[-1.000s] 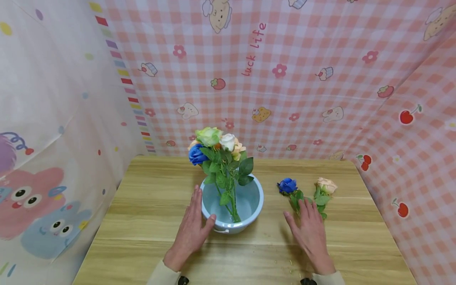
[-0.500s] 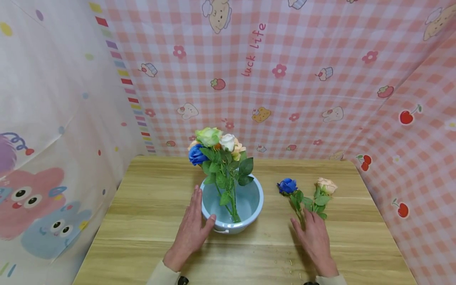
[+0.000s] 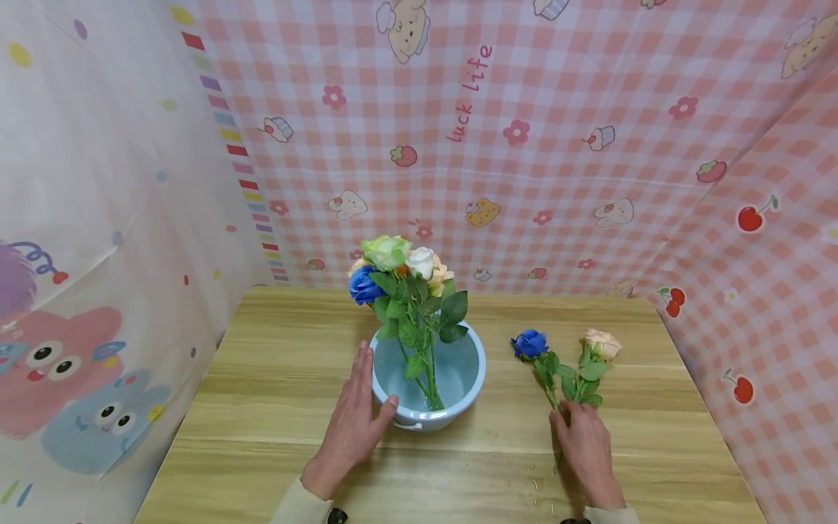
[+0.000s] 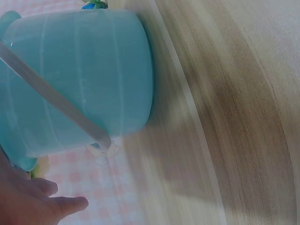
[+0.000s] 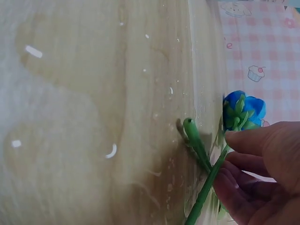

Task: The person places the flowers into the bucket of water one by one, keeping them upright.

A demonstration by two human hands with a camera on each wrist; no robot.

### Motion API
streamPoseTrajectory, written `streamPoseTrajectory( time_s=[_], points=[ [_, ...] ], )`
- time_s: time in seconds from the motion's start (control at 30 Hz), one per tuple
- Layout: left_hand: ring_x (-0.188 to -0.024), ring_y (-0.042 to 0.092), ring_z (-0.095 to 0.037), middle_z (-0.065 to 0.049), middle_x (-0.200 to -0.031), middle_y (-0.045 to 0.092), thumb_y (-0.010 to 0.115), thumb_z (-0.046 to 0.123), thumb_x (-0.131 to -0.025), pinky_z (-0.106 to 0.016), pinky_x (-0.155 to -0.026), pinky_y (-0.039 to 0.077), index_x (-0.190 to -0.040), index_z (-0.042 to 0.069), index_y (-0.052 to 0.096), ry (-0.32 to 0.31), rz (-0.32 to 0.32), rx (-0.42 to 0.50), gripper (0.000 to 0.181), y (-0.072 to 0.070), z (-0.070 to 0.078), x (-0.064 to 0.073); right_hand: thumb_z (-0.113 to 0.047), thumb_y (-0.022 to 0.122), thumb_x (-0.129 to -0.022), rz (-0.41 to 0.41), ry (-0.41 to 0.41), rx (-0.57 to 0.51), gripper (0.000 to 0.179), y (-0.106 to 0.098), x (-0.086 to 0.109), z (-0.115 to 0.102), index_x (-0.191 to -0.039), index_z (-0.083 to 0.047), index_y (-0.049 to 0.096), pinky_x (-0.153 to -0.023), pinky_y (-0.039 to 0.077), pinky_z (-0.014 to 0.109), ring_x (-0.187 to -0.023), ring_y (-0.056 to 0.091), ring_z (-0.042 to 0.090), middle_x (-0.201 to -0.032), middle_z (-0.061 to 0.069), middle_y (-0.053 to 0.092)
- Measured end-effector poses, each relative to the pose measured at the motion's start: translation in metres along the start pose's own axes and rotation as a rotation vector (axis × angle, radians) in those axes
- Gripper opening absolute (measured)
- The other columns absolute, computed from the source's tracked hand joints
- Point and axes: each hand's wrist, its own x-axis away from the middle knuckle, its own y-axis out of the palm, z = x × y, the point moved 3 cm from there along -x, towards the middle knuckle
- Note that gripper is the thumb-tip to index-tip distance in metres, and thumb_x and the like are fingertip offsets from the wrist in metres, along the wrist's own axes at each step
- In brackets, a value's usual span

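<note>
My left hand (image 3: 350, 429) rests with straight fingers along the left side of a light blue bucket (image 3: 480, 375). Several roses stand in the bucket, among them a green one (image 3: 386, 252), a white one (image 3: 421, 262) and a blue one (image 3: 364, 284). On the right, my right hand (image 3: 585, 444) pinches the stem of a second blue rose (image 3: 529, 343) between thumb and fingers; this green stem (image 5: 204, 192) slants past the fingertips in the right wrist view. A peach rose (image 3: 602, 343) lies beside it, its lower stem hidden by the hand in the head view.
Water drops (image 3: 535, 482) dot the wooden table (image 3: 281, 364) in front of the right hand. A pale handle (image 4: 61, 101) hangs on the bucket's side. Checked pink cloth (image 3: 556, 175) closes off the back and right; a white printed cloth (image 3: 131, 218) hangs at left.
My right hand has drawn back toward me, off the leaves and down along the stems, and its fingers have closed on the blue rose's stem. The left hand stays at the bucket.
</note>
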Motion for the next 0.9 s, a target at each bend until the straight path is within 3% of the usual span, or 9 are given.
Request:
streamPoseTrajectory(
  time_s=[0.2,0.53,0.9],
  points=[
    [-0.158,0.013,-0.034,-0.015,-0.173,0.006,0.051,0.044,-0.103,-0.065,-0.118,0.028,-0.166,0.002,0.01,0.003,0.004,-0.005,0.086,0.0,0.0,0.0,-0.01,0.073,-0.092,-0.014,-0.006,0.02,0.014,0.001,-0.004,0.003,-0.098,0.003,0.074,-0.071,0.051,0.057,-0.084,0.066,0.039,-0.087,0.016,0.069],
    [-0.157,0.014,-0.034,-0.016,-0.173,0.008,0.057,0.035,-0.101,-0.066,-0.117,0.029,-0.165,0.0,0.011,0.011,0.011,-0.002,0.086,0.0,0.0,0.0,-0.009,0.072,-0.091,-0.045,0.051,-0.006,0.014,-0.007,-0.007,-0.001,-0.1,0.001,0.077,-0.072,0.051,0.06,-0.087,0.07,0.046,-0.093,0.02,0.075],
    [-0.157,0.016,-0.037,-0.018,-0.172,0.009,0.055,0.037,-0.102,-0.065,-0.116,0.03,-0.165,0.0,0.012,0.023,0.017,-0.013,0.085,0.0,0.0,0.0,-0.009,0.073,-0.092,0.085,0.071,-0.094,0.017,-0.023,-0.004,-0.014,-0.104,0.003,0.077,-0.07,0.05,0.052,-0.078,0.071,0.034,-0.087,0.014,0.076]
  ],
)
